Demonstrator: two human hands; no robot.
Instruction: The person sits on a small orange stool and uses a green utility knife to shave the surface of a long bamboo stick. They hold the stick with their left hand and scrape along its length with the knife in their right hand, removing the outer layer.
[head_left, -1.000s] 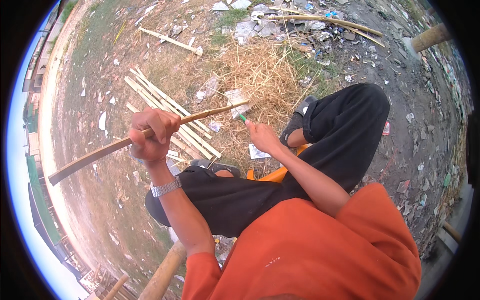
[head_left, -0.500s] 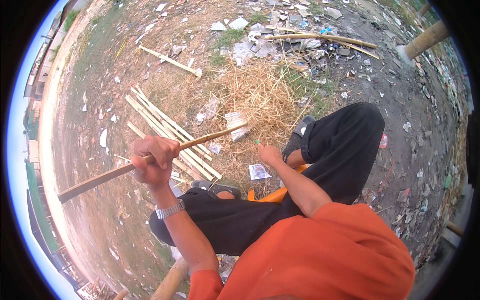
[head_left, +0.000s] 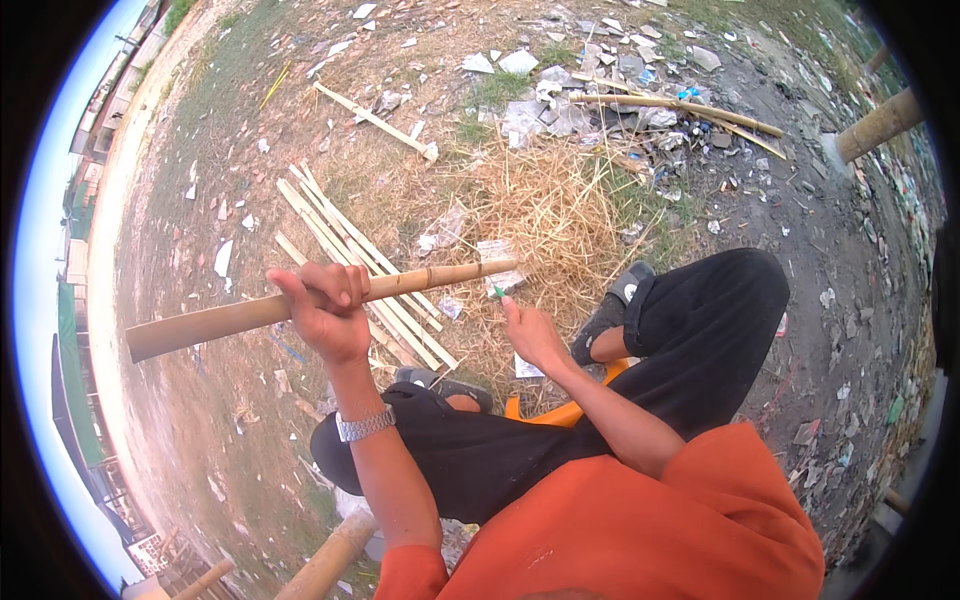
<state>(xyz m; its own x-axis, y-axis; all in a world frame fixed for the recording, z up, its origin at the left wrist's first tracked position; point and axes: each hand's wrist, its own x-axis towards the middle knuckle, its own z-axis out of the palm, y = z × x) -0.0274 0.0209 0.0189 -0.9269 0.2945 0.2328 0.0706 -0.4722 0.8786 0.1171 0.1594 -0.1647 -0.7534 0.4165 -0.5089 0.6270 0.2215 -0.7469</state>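
My left hand (head_left: 330,308) is wrapped around a long split bamboo strip (head_left: 230,327), with the thumb lifted off it. The strip slants across in front of me, its broad face and nodes showing. Its wide end points left, and its narrower end reaches over a pale block (head_left: 498,250) beside the straw. My right hand (head_left: 533,332) is closed just below that narrow end. A small green piece (head_left: 500,292) sticks out of its fingers; the rest of what it holds is hidden. I cannot tell whether it touches the strip.
Several pale bamboo strips (head_left: 345,245) lie beyond my left hand. Straw-like shavings (head_left: 550,205) are heaped ahead. Farther off lie a bamboo pole (head_left: 680,103) and scattered rubbish. A yellow-orange seat (head_left: 555,413) shows below my legs, and a thick post (head_left: 880,125) stands at right.
My left hand has rolled the bamboo strip so its broad face shows. My right hand has come up closer to the strip's narrow end. The whole view has shifted slightly.
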